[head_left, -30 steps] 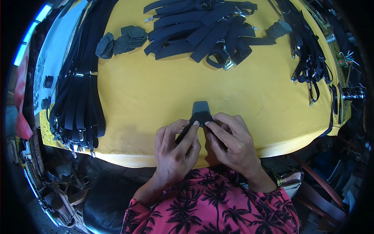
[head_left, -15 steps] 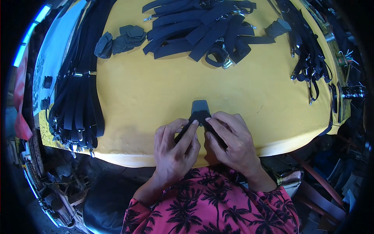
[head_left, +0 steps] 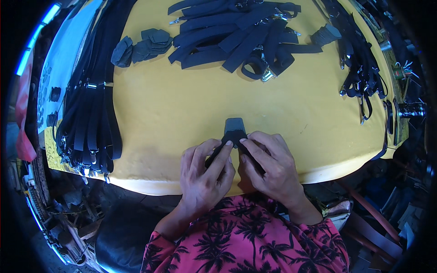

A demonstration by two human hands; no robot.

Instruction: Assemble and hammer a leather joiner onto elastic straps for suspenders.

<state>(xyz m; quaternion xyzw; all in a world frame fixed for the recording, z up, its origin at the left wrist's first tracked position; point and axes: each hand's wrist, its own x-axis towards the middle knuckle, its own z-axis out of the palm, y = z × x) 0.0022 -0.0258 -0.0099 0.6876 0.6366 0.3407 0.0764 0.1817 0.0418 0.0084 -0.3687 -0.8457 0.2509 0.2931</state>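
Observation:
Near the front edge of the yellow-covered table, two black elastic straps converge on a small dark grey patch that lies with its blunt end pointing away from me. My left hand pinches the left strap, thumb and index finger pressed close to the joint. On the other side, my right hand grips the right strap the same way. Both straps run back beneath my palms, where my fingers hide their lower parts. Whether the straps lie over the patch or inside a fold of it, I cannot tell.
A heap of black straps with metal clips lies at the far side. Beside it are dark patches and another patch stack. Long black straps hang over the left edge; clipped straps lie at the right.
Almost nothing differs. Both hands keep their pinch on the straps at the same spot, and the whole view has shifted very slightly.

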